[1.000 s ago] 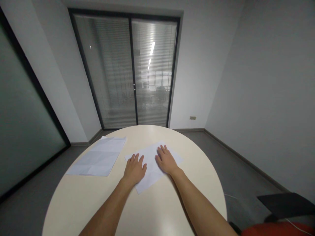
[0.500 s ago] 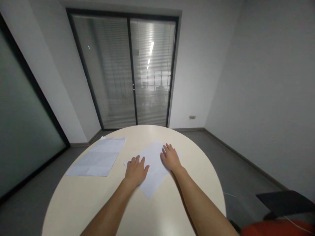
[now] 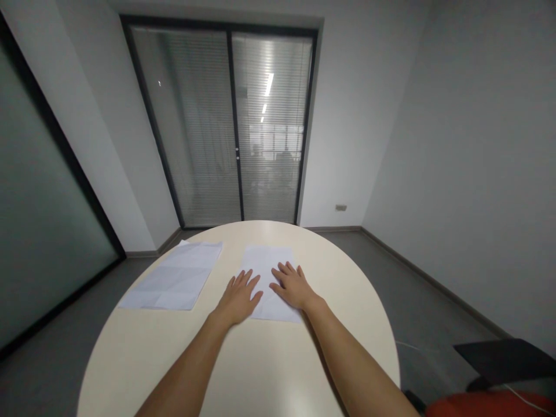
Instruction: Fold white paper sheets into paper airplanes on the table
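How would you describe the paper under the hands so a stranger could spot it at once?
Find the round cream table before the sliding glass door. Two white sheets lie on its far half. The sheet of paper meant is the right one, pinned flat by the left hand and right hand; the creased sheet lies untouched.

Both forearms are bare, without sleeves. The left hand (image 3: pixel 237 299) and right hand (image 3: pixel 293 286) wear no gloves.
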A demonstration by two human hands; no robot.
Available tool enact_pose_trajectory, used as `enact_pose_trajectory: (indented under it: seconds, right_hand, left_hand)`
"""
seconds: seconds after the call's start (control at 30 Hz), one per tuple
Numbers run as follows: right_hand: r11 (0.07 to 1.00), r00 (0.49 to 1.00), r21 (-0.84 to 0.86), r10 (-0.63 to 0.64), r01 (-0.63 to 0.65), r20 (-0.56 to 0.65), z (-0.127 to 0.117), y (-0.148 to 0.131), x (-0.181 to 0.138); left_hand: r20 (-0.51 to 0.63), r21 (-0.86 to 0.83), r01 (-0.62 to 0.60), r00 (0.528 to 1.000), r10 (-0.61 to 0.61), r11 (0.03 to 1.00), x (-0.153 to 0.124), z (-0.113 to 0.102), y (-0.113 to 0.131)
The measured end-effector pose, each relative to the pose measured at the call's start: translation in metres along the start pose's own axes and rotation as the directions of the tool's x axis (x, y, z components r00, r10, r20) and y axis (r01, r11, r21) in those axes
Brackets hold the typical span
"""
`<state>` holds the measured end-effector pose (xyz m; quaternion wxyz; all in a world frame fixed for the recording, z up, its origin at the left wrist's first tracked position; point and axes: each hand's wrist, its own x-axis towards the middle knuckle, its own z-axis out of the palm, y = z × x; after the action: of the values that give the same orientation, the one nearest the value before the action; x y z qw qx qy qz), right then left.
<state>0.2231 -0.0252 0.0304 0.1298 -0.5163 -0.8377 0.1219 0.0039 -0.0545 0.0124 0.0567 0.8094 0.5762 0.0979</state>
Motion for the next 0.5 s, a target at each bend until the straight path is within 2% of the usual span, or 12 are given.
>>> enact_pose_trajectory:
  seconds: [0.1, 0.17, 0.23, 0.33, 0.5]
  right_hand:
    - [0.988, 0.987, 0.026, -0.149, 0.151, -0.062, 0.001, -0.003, 0.003]
    - [0.964, 0.968, 0.085, -0.251, 0.251, -0.012, 0.004, -0.007, 0.003]
    - [0.949, 0.951, 0.129, -0.299, 0.289, 0.072, 0.006, -0.01, 0.002]
    - [0.959, 0.949, 0.139, -0.267, 0.246, 0.167, 0.006, -0.01, -0.001]
    - [0.981, 0.958, 0.126, -0.17, 0.144, 0.231, -0.004, -0.003, -0.002]
  left_hand:
    - [-0.048, 0.032, 0.085, 0.995, -0.084, 0.996, 0.004, 0.005, -0.004]
    - [-0.085, 0.052, 0.123, 0.989, -0.119, 0.991, 0.006, 0.006, -0.006]
    - [-0.103, 0.062, 0.149, 0.984, -0.142, 0.987, 0.007, 0.005, -0.008]
    - [-0.076, 0.02, 0.122, 0.99, -0.12, 0.992, 0.007, 0.002, -0.011]
    - [0.004, -0.114, -0.041, 0.999, 0.041, 0.993, 0.001, -0.004, -0.011]
